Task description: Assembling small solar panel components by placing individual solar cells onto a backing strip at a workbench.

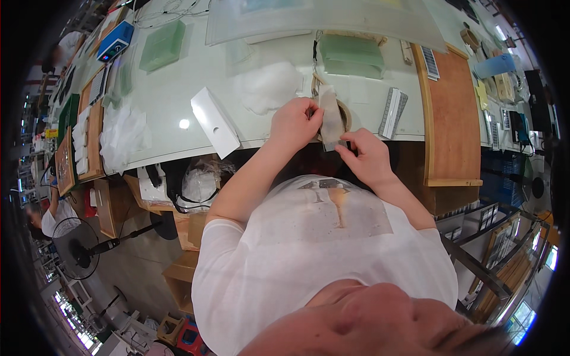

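Near the table's front edge I hold a pale, translucent beige strip [331, 113] between my hands. The thumb and forefinger of my left hand [295, 123] pinch its left side. At the strip's lower right end, the fingertips of my right hand [369, 158] close on its edge, where a darker grey patch shows. Partly covered by the strip, a round tan roll [345, 115], like a tape roll, lies behind it. To the left is a white narrow box [215, 121]. A small stack of grey-and-white strips [392, 113] lies to the right.
Soft white sheets [268, 87] lie behind my left hand. Greenish clear stacks [352, 56] stand farther back, under a raised translucent shelf [326, 21]. A wooden board [451, 113] borders the right. At far left are a blue device [115, 41] and white plastic bags [124, 135].
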Motion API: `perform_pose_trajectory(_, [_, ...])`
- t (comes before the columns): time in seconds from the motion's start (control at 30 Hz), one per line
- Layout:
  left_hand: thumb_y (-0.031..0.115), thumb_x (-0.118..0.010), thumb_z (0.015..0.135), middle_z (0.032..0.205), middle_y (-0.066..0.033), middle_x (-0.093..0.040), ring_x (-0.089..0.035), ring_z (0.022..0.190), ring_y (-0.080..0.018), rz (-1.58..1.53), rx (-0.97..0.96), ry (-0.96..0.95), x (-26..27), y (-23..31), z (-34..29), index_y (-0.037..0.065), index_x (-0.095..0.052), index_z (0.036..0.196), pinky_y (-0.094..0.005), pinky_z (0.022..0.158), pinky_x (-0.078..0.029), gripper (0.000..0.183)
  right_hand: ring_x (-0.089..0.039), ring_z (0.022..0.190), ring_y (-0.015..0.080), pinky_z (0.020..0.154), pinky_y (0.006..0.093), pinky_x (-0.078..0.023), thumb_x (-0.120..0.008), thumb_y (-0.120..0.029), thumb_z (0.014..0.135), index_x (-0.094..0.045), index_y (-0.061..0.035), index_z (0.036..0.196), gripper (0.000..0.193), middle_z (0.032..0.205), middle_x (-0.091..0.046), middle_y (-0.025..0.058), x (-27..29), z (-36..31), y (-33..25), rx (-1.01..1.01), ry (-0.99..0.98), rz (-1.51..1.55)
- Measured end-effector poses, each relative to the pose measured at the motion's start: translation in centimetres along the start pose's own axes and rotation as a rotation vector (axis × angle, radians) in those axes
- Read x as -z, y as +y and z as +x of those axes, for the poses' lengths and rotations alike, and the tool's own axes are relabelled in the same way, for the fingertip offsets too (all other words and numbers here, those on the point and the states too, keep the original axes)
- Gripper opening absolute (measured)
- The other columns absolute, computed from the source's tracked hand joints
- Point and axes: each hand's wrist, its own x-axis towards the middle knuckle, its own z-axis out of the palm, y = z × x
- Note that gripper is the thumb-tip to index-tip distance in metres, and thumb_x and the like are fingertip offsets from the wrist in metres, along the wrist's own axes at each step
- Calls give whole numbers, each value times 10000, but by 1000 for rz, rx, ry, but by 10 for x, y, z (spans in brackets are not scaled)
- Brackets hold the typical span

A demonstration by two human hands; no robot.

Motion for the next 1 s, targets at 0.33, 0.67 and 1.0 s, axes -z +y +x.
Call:
perform_pose_trajectory(0.33, [255,-648,804,714,-75,-577,-567,612,-232,-71,57,31,2,-3,4,68,-631,826,-356,589,-472,189,-571,591,223,513,308,-450,-752,-139,723,-673,-62,869,183,730,-565,66,1,-5,7,141,-36,-88])
perform_pose_trajectory(0.67, [147,-680,754,1026,-47,-616,-515,1086,-303,125,-673,51,2,-3,-2,107,-659,937,-428,871,-412,188,-565,570,203,504,294,-445,-735,-85,731,-677,-56,875,158,718,-573,65,5,-12,18,150,-31,-5])
perform_pose_trajectory(1.0, [149,-751,662,1155,-51,-566,-429,1215,-307,72,-690,-250,24,13,-24,109,-628,899,-451,979,-335,271,-610,711,235,598,318,-496,-728,-133,728,-663,-80,914,204,843,-598,64,20,-10,32,54,-36,-32])
